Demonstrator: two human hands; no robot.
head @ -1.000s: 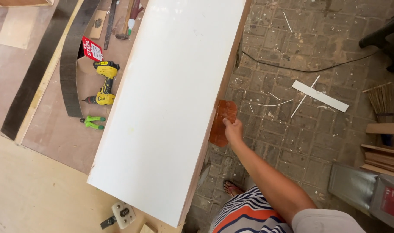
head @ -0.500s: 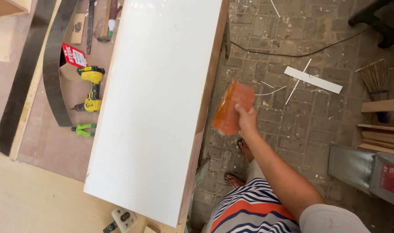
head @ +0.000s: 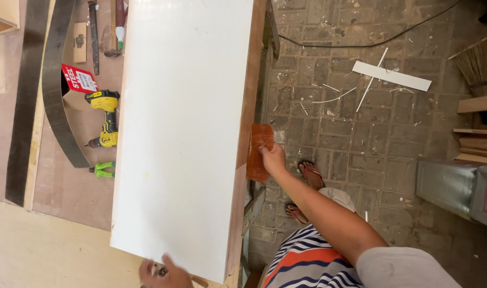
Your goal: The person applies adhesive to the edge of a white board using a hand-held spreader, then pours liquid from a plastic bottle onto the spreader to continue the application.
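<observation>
A long white board [head: 185,122] with a brown wooden edge [head: 247,106] lies across the workbench. My right hand [head: 273,158] grips a reddish-brown sanding sheet [head: 258,152] and presses it flat against that edge, about halfway along. My left hand [head: 161,274] shows at the bottom, just past the board's near corner, with its fingers over a small pale object that is mostly hidden. My striped shirt and sandalled feet are below the right arm.
Left of the board lie a yellow drill [head: 106,118], green pliers [head: 102,169], a red box [head: 79,79], a hammer [head: 113,32] and a curved dark strip [head: 57,106]. The brick floor holds a white offcut [head: 391,76], a cable [head: 360,44], a broom [head: 475,63] and stacked timber [head: 475,144].
My right hand had lifted the brown sheet off the edge half a second ago; now it is pressed against the edge again. My left hand has come into view at the bottom.
</observation>
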